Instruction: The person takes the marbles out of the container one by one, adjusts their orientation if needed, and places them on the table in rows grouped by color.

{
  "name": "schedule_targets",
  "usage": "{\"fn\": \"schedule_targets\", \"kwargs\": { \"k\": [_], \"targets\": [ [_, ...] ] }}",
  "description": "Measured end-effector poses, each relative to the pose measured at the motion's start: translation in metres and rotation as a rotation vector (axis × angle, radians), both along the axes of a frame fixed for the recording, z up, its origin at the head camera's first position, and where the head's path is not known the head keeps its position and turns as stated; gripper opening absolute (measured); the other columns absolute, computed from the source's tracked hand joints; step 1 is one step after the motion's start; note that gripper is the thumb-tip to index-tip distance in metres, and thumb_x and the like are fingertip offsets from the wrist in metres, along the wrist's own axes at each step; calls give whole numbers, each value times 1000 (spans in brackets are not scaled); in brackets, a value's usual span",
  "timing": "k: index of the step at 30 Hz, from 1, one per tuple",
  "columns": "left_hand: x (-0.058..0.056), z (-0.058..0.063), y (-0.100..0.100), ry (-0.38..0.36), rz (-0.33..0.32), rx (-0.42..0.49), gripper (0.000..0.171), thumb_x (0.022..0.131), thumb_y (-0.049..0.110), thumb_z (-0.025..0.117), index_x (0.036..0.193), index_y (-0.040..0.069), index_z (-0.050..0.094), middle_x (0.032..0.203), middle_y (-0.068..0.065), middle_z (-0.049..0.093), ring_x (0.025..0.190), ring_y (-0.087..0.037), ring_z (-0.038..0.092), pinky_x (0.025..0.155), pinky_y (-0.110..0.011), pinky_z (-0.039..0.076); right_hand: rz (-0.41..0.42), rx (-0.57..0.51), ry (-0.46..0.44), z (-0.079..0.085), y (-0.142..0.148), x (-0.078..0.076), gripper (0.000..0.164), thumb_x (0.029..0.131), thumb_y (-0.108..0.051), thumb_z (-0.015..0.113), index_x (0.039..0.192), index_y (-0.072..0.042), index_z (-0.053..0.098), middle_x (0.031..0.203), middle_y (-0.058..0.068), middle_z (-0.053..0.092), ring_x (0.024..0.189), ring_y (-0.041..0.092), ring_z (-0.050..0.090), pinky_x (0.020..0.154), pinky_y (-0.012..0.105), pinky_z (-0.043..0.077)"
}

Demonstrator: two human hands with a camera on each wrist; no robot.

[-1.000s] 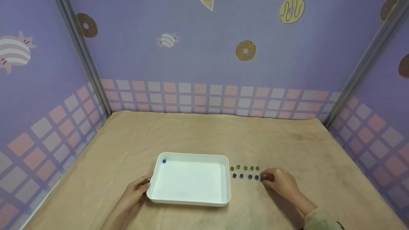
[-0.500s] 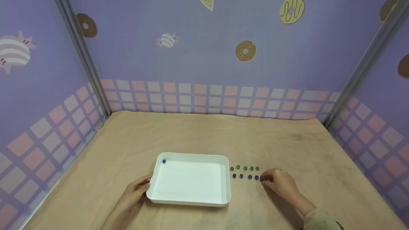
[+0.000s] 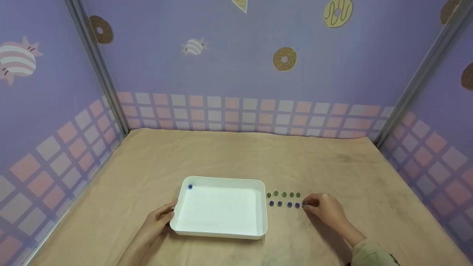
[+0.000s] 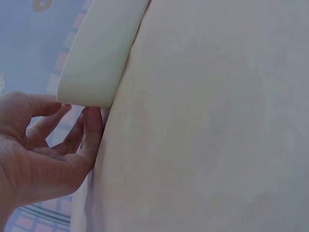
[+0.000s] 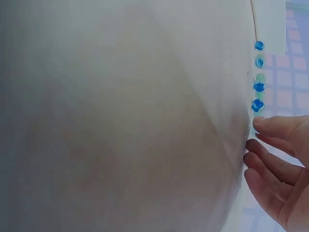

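A shallow white tray (image 3: 220,207) rests on the cloth, one blue marble (image 3: 190,186) in its far left corner. My left hand (image 3: 157,220) touches the tray's left wall with relaxed fingers; in the left wrist view the fingertips (image 4: 92,116) are right at that wall. To the tray's right, several green marbles (image 3: 284,194) form a row, with a row of blue marbles (image 3: 279,204) nearer me. At the right end of the blue row, my right hand (image 3: 326,211) pinches a dark blue marble (image 3: 304,204) between thumb and fingertips. The right wrist view mostly hides that marble behind the thumb (image 5: 273,126).
Tan cloth (image 3: 236,155) covers the table, lightly creased. Purple printed walls (image 3: 236,66) stand at the back and on both sides, with grey metal posts (image 3: 98,66) at the corners. The rows of marbles begin close beside the tray's right wall.
My right hand has shifted slightly away from me, and the marble at its fingertips has moved the same way. The left hand, tray and other marbles stay where they were.
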State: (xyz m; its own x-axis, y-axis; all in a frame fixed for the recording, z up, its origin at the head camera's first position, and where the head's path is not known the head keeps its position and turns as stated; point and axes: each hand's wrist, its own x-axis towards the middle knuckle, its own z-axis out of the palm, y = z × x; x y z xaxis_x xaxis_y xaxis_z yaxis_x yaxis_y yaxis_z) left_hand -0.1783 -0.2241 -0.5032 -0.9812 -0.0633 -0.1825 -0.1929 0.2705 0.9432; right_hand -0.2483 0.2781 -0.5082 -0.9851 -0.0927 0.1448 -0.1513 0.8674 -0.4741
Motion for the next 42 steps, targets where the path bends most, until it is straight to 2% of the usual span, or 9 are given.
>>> {"fn": "schedule_targets", "kwargs": {
  "k": [4, 11, 16, 22, 29, 36, 42],
  "targets": [
    [1, -1, 0, 16, -12, -9, 45, 101, 7, 47, 146, 3, 44, 137, -26, 53, 120, -33, 59, 94, -40, 55, 8, -68, -33, -3, 5, -4, 16, 82, -14, 78, 96, -21, 78, 93, -4, 76, 81, 8, 67, 72, 29, 54],
    [0, 0, 1, 9, 6, -20, 45, 101, 10, 49, 146, 4, 46, 135, -24, 56, 110, -23, 62, 89, -34, 53, 19, -100, -90, -4, 7, -6, 17, 81, -12, 78, 96, -21, 78, 91, -3, 75, 75, 8, 61, 63, 21, 47],
    [0, 1, 1, 16, -3, -12, 44, 102, 9, 48, 146, 4, 46, 136, -24, 55, 115, -26, 61, 91, -35, 53, 9, -107, -100, -4, 9, -7, 17, 81, -12, 78, 96, -21, 78, 93, -3, 74, 78, 8, 60, 65, 21, 47],
    [0, 1, 1, 10, 4, -14, 45, 102, 9, 48, 146, 4, 46, 135, -24, 55, 114, -26, 61, 90, -35, 54, 29, -112, -93, -5, 11, -7, 17, 81, -13, 79, 95, -21, 78, 93, -3, 74, 78, 8, 61, 66, 21, 47],
    [0, 1, 1, 11, 4, -18, 44, 101, 9, 48, 145, 3, 47, 138, -24, 54, 124, -32, 57, 99, -39, 51, 20, -125, -104, -5, 11, -7, 18, 81, -11, 78, 96, -21, 77, 93, -3, 73, 78, 9, 59, 65, 21, 46],
    [2, 2, 0, 23, -27, 7, 46, 101, 7, 47, 146, 0, 43, 134, -26, 52, 112, -27, 60, 90, -37, 55, 31, -151, -94, -6, 11, -5, 18, 81, -11, 79, 97, -19, 77, 86, -2, 71, 70, 10, 58, 54, 21, 46],
    [1, 2, 0, 24, -25, 12, 46, 101, 8, 48, 146, 1, 44, 131, -26, 54, 102, -22, 62, 84, -33, 55, 34, -148, -86, -6, 10, -6, 20, 81, -9, 78, 98, -18, 77, 86, -2, 72, 72, 10, 58, 57, 20, 45]
  ]
}}
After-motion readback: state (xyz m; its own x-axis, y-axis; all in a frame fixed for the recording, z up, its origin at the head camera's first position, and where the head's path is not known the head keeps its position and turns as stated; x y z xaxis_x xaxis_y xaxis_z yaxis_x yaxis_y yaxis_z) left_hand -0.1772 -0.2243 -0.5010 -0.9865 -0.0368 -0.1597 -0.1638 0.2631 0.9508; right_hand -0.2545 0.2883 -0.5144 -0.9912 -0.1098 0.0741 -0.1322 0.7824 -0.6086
